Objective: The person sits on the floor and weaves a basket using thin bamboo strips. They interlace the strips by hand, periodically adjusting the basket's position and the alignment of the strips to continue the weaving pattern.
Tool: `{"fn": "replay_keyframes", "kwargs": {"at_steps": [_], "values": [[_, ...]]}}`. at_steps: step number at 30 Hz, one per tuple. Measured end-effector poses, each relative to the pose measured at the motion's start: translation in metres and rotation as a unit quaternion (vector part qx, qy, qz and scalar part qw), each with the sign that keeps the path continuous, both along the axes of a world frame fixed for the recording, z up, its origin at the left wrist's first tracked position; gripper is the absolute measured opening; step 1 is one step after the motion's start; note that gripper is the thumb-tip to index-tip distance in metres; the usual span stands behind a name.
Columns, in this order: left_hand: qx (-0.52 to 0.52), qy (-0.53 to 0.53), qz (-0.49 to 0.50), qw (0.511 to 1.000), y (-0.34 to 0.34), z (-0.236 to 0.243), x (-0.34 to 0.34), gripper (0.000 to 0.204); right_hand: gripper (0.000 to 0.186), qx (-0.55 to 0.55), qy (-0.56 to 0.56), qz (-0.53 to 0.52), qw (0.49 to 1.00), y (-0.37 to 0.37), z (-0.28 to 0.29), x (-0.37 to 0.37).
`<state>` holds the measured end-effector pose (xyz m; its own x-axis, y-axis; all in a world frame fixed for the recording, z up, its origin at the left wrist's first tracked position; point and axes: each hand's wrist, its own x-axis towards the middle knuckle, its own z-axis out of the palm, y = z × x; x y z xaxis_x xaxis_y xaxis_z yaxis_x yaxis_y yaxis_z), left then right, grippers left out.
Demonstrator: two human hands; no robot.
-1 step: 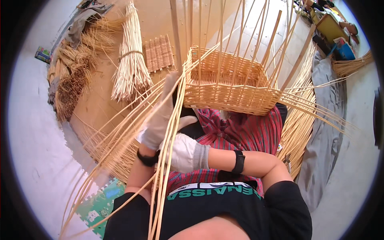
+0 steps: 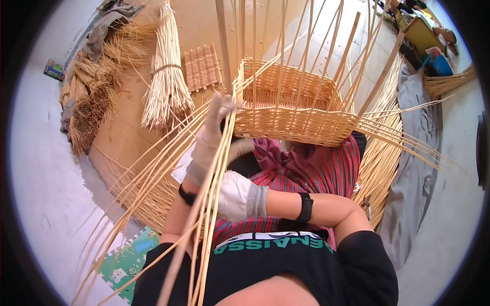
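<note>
A rectangular wicker basket (image 2: 296,125) with tall upright stakes sits in front of me, its near side over my lap. Long pale canes (image 2: 217,188) run from its left corner down toward my chest. My left hand (image 2: 206,137), in a whitish glove, reaches up beside that corner, its fingers stretched and its thumb apart. Just below it, my gloved right hand (image 2: 232,196) is closed against the canes; they cross in front of its fingers, hiding what it grips. Loose cane ends (image 2: 403,135) stick out from the basket's right corner.
A tied bundle of pale canes (image 2: 168,81) and a small woven panel (image 2: 203,66) lie beyond my left hand. Bunched brown stalks (image 2: 94,102) rest by the left wall. On the right, more canes (image 2: 383,168) lie along a grey cloth (image 2: 413,168).
One cane has swung right, across my left wrist toward the bundle by my chest. My left hand has turned slightly, its fingers now at the basket's corner. My right hand has stayed put.
</note>
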<state>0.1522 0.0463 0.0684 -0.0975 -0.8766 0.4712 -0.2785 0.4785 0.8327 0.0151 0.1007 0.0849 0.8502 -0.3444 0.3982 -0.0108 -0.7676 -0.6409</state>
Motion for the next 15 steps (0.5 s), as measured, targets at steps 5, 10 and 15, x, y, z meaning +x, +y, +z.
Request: {"fn": "replay_keyframes", "kwargs": {"at_steps": [5, 10, 15], "values": [[0.018, 0.274, 0.071, 0.959, -0.022, -0.006, 0.034, 0.038, 0.03, 0.182, -0.08, -0.157, 0.967, -0.059, 0.003, -0.092], [0.066, 0.293, 0.114, 0.947, -0.019, -0.052, 0.032, 0.029, 0.049, 0.489, -0.433, -0.227, 0.722, -0.166, -0.073, -0.138], [0.044, 0.306, 0.214, 0.927, 0.012, -0.078, -0.028, 0.039, 0.01, 0.373, -0.257, -0.356, 0.817, -0.147, -0.062, -0.14]]}}
